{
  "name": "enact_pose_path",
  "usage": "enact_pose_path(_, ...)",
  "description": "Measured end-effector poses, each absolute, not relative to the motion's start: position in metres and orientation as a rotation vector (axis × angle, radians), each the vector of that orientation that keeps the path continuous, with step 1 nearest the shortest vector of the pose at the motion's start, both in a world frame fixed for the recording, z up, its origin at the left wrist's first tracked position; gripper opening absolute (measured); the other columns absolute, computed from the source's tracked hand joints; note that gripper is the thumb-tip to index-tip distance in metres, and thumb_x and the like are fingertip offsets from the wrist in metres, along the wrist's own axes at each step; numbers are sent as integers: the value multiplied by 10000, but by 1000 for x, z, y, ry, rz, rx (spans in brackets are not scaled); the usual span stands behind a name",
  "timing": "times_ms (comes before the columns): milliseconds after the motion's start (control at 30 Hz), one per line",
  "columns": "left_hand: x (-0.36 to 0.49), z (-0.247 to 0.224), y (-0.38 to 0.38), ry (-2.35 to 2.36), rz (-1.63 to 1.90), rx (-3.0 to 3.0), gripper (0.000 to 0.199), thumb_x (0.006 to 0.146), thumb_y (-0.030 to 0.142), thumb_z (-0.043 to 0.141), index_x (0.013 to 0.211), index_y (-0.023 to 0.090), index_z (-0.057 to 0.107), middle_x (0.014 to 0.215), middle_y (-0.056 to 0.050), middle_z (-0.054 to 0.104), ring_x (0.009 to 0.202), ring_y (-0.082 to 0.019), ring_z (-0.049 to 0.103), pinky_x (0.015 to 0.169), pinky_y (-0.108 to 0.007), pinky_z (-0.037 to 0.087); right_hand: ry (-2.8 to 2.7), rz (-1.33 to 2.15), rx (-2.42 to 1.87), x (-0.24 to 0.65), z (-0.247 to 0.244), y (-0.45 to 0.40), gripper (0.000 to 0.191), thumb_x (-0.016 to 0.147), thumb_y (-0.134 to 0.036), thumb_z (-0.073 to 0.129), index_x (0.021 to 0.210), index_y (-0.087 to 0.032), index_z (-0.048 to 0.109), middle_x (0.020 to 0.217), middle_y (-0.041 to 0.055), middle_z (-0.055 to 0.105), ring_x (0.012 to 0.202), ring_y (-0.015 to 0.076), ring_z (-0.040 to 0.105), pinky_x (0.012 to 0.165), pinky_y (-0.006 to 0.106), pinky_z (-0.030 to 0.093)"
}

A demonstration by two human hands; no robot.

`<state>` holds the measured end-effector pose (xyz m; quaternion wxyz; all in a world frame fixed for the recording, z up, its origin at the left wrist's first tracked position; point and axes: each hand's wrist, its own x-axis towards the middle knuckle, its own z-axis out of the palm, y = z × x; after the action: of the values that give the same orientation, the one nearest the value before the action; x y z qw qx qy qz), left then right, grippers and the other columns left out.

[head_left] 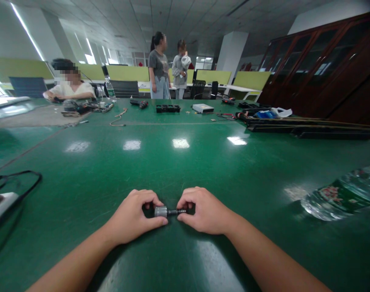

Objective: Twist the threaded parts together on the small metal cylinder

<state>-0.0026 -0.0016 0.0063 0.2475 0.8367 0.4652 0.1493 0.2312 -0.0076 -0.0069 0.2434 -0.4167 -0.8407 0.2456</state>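
A small grey metal cylinder with a thin dark shaft [161, 211] lies level just over or on the green table [185, 170]; whether it touches the surface I cannot tell. My left hand [133, 217] has thumb and fingers closed around the cylinder's thick end. From the other side, my right hand [203, 211] pinches the tip of the shaft, which looks ridged or threaded. The shaft's middle shows between the two hands, and its far tip is partly covered by my right fingers.
At right a clear water bottle [343, 194] lies on its side. A white power strip [2, 207] with a black cable is at left. Across the table are a power drill [139, 104], a black tray-like part [168, 108] and a white box [203, 108]. A person [71, 83] sits at far left.
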Motion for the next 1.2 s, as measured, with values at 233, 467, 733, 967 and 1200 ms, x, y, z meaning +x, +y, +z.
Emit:
enact_pose_path(233, -4, 6, -3, 1272, 406, 2259, 260, 740, 444, 778, 834, 223, 679, 819, 23, 691, 789, -199, 607, 777, -314, 370, -2295, 733, -1180, 249, -3, 0, 70, 691, -143, 716, 754, -172, 708, 697, -12, 613, 631, 118, 545, 599, 242, 408)
enact_pose_path(467, -4, 6, -2, 1265, 404, 2255, 267, 748, 452, 776, 836, 220, 678, 823, 34, 687, 789, -192, 603, 783, -312, 360, -2204, 830, -1270, 262, -4, 7, 54, 669, -133, 710, 718, -155, 700, 667, -12, 602, 594, 109, 524, 551, 227, 398)
enact_pose_path(733, -3, 5, -2, 1280, 411, 2252, 265, 738, 443, 784, 842, 221, 682, 821, 33, 692, 788, -195, 604, 781, -313, 360, -2237, 812, -1166, 244, -5, 0, 71, 699, -179, 746, 768, -169, 737, 684, -11, 627, 621, 113, 554, 609, 240, 420)
enact_pose_path(967, -4, 3, -2, 1309, 411, 2239, 257, 723, 423, 784, 865, 232, 685, 807, 33, 689, 780, -195, 600, 766, -305, 374, -2153, 921, -1107, 231, -6, -4, 242, 662, -73, 746, 871, -191, 719, 772, -17, 682, 705, 128, 596, 687, 248, 450)
enact_pose_path(1200, -4, 3, -2, 1282, 447, 2246, 257, 719, 403, 791, 884, 236, 684, 826, 36, 686, 769, -185, 596, 745, -293, 380, -2121, 891, -1100, 222, -7, -6, 225, 712, -87, 741, 911, -188, 716, 826, 10, 674, 789, 148, 613, 748, 274, 464)
